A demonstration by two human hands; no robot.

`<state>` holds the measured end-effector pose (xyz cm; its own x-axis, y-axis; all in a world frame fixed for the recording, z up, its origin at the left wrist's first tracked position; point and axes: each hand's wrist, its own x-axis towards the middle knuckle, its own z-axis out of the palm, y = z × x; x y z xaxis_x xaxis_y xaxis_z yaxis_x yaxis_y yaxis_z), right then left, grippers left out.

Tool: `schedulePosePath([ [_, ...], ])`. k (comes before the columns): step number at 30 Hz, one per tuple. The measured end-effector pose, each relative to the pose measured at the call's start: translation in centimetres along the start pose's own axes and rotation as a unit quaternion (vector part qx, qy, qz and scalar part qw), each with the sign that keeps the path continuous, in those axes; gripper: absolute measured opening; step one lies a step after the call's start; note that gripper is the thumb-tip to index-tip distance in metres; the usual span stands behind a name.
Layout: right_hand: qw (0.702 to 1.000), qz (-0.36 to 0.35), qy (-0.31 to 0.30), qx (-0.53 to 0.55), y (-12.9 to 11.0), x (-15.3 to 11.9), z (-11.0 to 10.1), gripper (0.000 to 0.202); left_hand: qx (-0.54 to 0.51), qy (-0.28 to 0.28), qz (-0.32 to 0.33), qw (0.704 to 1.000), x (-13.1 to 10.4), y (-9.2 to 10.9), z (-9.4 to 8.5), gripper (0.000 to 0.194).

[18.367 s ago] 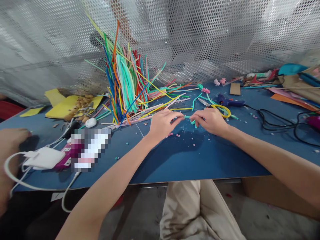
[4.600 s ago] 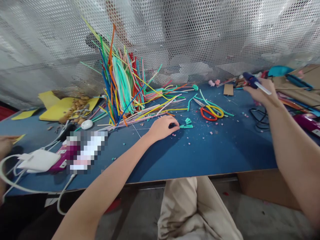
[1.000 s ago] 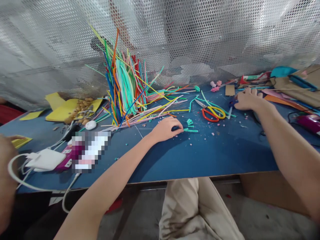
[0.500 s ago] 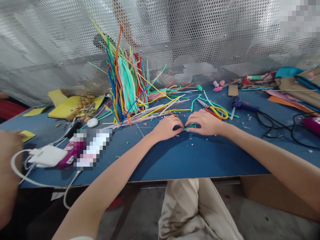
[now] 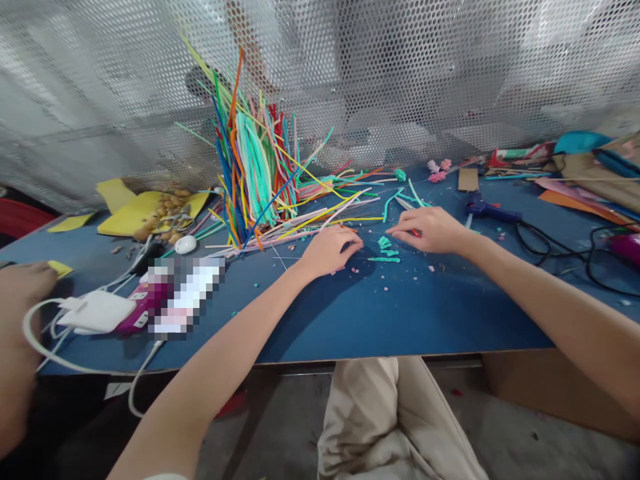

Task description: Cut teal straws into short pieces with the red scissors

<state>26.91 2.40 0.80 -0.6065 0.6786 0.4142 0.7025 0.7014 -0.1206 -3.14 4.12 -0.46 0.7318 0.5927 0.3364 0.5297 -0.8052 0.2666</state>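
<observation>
Small green fuzzy pieces lie between my hands, with a short green strip just below them. My left hand rests on the table left of these pieces, its thumb and curled fingers apart and nothing visible in them. On the right, my right hand is closed over the scissors; a bit of red handle shows between the fingers, and the rest of the handles is hidden under the palm. Pale blade tips point up and left beyond the fingers.
Colourful pipe cleaners stand and lie behind my left hand. A blue glue gun with a black cable sits right. Left are a phone, a white charger and another person's hand. Perforated metal rises behind.
My hands have parted and the green strip they were fingering now lies on the table. My right hand has moved up and right onto the scissors; my left has shifted slightly left.
</observation>
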Motion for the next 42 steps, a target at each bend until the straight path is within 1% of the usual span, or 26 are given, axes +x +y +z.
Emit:
schedulePosePath([
  [1, 1.000, 0.027, -0.005, 0.005, 0.6, -0.2, -0.6, 0.034, 0.004, 0.019, -0.026, 0.999, 0.0, -0.3, -0.3, 0.025],
  [4, 0.994, 0.112, 0.006, 0.014, 2.8, -1.0, -2.2, 0.036, 0.020, 0.065, -0.112, 0.991, -0.1, -1.8, -1.0, 0.028],
  [6, 0.988, 0.155, 0.014, 0.005, 4.5, -1.5, -2.8, 0.035, 0.040, 0.091, -0.153, 0.983, -0.3, -3.1, -1.3, 0.028],
  [7, 0.985, 0.169, 0.015, -0.003, 5.3, -1.7, -2.9, 0.034, 0.055, 0.106, -0.167, 0.979, -0.4, -3.7, -1.3, 0.028],
  [9, 0.983, 0.183, 0.002, -0.022, 6.6, -2.1, -2.7, 0.032, 0.083, 0.113, -0.185, 0.973, -0.6, -4.7, -1.2, 0.030],
  [12, 0.982, 0.181, -0.028, -0.045, 7.3, -2.3, -1.7, 0.033, 0.102, 0.093, -0.181, 0.974, -0.7, -5.4, -0.9, 0.030],
  [14, 0.983, 0.173, -0.030, -0.056, 7.0, -2.1, -0.9, 0.033, 0.112, 0.080, -0.174, 0.975, -0.7, -5.4, -0.8, 0.030],
  [16, 0.986, 0.156, -0.017, -0.064, 6.3, -1.8, -0.1, 0.031, 0.126, 0.077, -0.183, 0.972, -0.7, -5.4, -0.9, 0.031],
  [19, 0.993, 0.103, -0.007, -0.060, 4.6, -1.2, 0.8, 0.030, 0.149, 0.086, -0.224, 0.959, -0.8, -5.9, -1.4, 0.038],
  [21, 0.997, 0.062, -0.009, -0.041, 3.2, -0.8, 1.1, 0.030, 0.164, 0.084, -0.251, 0.950, -1.0, -6.5, -1.9, 0.040],
  [23, 0.999, 0.026, -0.013, -0.018, 1.9, -0.4, 1.4, 0.031, 0.174, 0.074, -0.267, 0.945, -1.2, -7.1, -2.6, 0.040],
  [26, 1.000, -0.013, -0.018, 0.008, 0.4, 0.0, 1.8, 0.032, 0.164, 0.057, -0.292, 0.941, -1.3, -7.4, -3.3, 0.035],
  [29, 0.999, -0.032, -0.019, 0.025, -0.3, 0.4, 2.5, 0.032, 0.137, 0.031, -0.313, 0.939, -1.2, -7.4, -3.7, 0.027],
  [32, 0.997, -0.055, -0.026, 0.040, -0.5, 0.5, 3.4, 0.031, 0.119, 0.015, -0.304, 0.945, -1.2, -7.7, -4.0, 0.027],
  [33, 0.997, -0.062, -0.030, 0.045, -0.5, 0.5, 3.5, 0.031, 0.118, 0.022, -0.304, 0.945, -1.3, -7.9, -4.2, 0.028],
  [35, 0.996, -0.067, -0.032, 0.052, -0.5, 0.4, 3.6, 0.032, 0.124, 0.059, -0.312, 0.940, -1.6, -8.3, -4.9, 0.031],
  [38, 0.996, -0.057, -0.023, 0.058, -0.6, 0.4, 3.3, 0.033, 0.134, 0.153, -0.313, 0.928, -1.9, -8.8, -6.5, 0.027],
  [40, 0.996, -0.054, -0.022, 0.067, -0.8, 0.4, 3.1, 0.033, 0.115, 0.232, -0.304, 0.917, -1.8, -8.9, -8.0, 0.027],
  [42, 0.995, -0.057, -0.023, 0.076, -0.9, 0.4, 2.9, 0.033, 0.092, 0.287, -0.302, 0.905, -1.2, -9.1, -9.7, 0.026],
])
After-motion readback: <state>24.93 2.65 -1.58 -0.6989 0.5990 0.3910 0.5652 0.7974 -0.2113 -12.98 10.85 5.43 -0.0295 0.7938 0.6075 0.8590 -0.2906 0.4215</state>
